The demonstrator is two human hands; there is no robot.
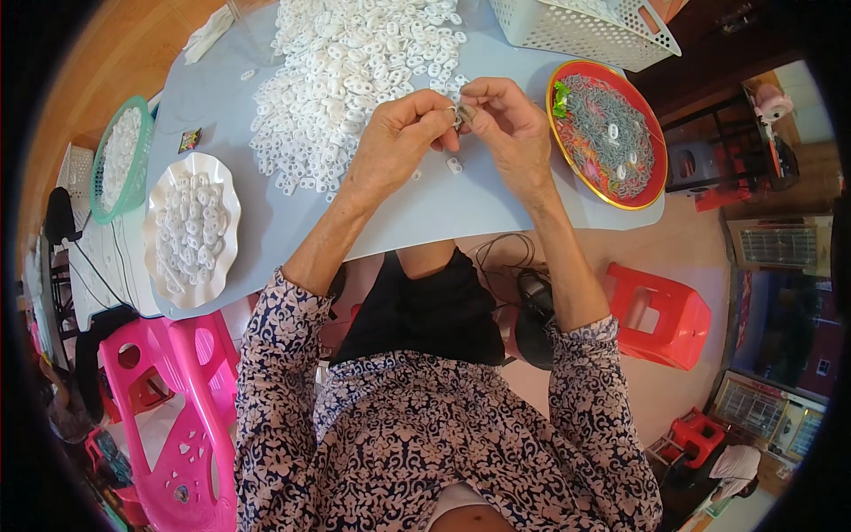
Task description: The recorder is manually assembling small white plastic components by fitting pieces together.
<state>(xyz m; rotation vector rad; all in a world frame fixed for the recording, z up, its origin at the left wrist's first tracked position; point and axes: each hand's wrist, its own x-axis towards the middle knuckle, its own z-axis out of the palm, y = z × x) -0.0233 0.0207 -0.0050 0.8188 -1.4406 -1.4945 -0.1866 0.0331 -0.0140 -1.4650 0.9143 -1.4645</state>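
Above the table's near part, my left hand (399, 137) and my right hand (512, 137) meet at their fingertips. Both are closed in a pinch around a small whitish piece (456, 115), mostly hidden by the fingers. Beyond my left hand spreads a large heap of white oval plastic pieces with holes (355, 62). One loose white piece (454, 166) lies on the tabletop just below my fingers. To the right of my right hand is a red round tray (658, 124) with many thin grey strips (598, 102) and a few white pieces on them.
A scalloped white dish (232, 213) of white pieces stands on the blue-grey table (399, 217) at left. Further left is a green basket (102, 208); a white perforated basket (576, 35) sits at the back right. Pink chair (191, 381) and red stool (687, 324) stand below.
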